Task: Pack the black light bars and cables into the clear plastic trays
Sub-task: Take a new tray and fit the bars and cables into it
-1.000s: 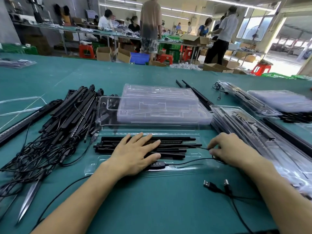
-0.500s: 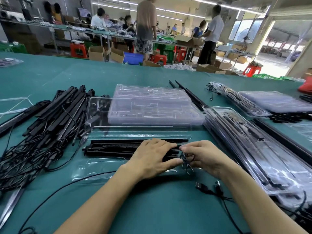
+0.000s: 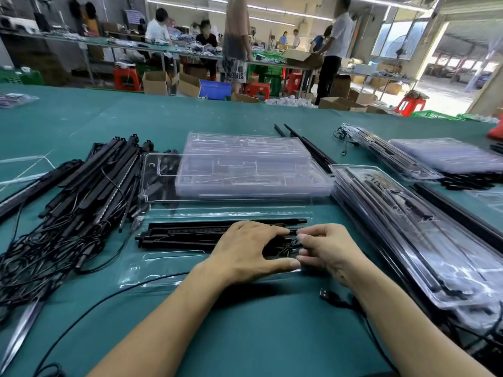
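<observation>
A clear plastic tray (image 3: 152,268) lies in front of me on the green table, with black light bars (image 3: 185,235) laid in it lengthwise. My left hand (image 3: 250,251) rests flat on the right part of the bars, fingers straight and thumb spread. My right hand (image 3: 329,251) is just to its right. Its curled fingertips pinch a small bundle of black cable (image 3: 291,244) at the bars' right end. A black cable with a USB plug (image 3: 325,293) trails across the table under my right wrist.
A stack of empty clear trays (image 3: 245,170) sits behind the open one. At the left is a pile of loose light bars and tangled cables (image 3: 89,191). Stacked packed trays (image 3: 408,227) fill the right side. People work at tables far behind.
My right hand has moved left from the tray's right end to meet the left hand, gathering the cable into a bundle. My left hand has shifted right along the bars.
</observation>
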Tool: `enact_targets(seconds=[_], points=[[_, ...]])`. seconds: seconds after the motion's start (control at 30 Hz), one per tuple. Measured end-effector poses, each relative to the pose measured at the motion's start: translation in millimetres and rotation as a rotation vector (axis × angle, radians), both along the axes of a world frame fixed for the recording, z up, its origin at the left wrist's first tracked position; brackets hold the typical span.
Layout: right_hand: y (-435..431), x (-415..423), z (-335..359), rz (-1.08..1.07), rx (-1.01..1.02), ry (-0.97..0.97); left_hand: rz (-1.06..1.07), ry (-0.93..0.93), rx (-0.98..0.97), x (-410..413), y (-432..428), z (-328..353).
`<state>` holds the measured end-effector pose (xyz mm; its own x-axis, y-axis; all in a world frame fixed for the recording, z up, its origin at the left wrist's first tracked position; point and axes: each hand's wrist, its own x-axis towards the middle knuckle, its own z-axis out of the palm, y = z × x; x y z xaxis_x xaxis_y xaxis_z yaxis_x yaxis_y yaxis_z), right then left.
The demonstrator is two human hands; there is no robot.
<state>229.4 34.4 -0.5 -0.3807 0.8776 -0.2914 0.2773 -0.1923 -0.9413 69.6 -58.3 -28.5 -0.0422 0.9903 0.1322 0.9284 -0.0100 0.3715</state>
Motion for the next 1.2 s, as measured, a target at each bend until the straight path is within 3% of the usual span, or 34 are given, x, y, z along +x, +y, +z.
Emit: enact_targets(seconds=[0.13,0.27,0.33,0.53,0.63,0.83,1.03,1.2], points=[[0.4,9.7,0.2,0.081,0.141,-0.141,0.002,-0.025,0.067,-1.2,1.6,-3.3],[5.0,19.6,4.0,0.275,0.559,-0.699,-0.002,-0.004,0.064,-2.1,3.8,-6.6],[5.6,20.5,6.1,0.296,0.646,-0.768,-0.011,0.003,0.080,-2.8,4.5,-7.3],[9.2,14.3,3.7,0.467,0.756,-0.716,-0.022,0.026,0.071,-2.8,4.3,-7.3],[10.9,17.4,-3.7,0.442,0.844,-0.761,-0.011,0.005,0.070,-2.0,3.2,-5.6],[12.2,20.4,-10.7,0.366,0.833,-0.673,0.069,-0.064,0.084,-1.6,3.4,-4.1],[8.4,21.9,-14.6,0.228,0.839,-0.461,0.078,-0.040,0.086,-3.3,4.6,-4.7],[9.0,28.4,-11.1,0.300,0.866,-0.466,0.062,-0.049,0.105,-3.0,3.8,-3.3]])
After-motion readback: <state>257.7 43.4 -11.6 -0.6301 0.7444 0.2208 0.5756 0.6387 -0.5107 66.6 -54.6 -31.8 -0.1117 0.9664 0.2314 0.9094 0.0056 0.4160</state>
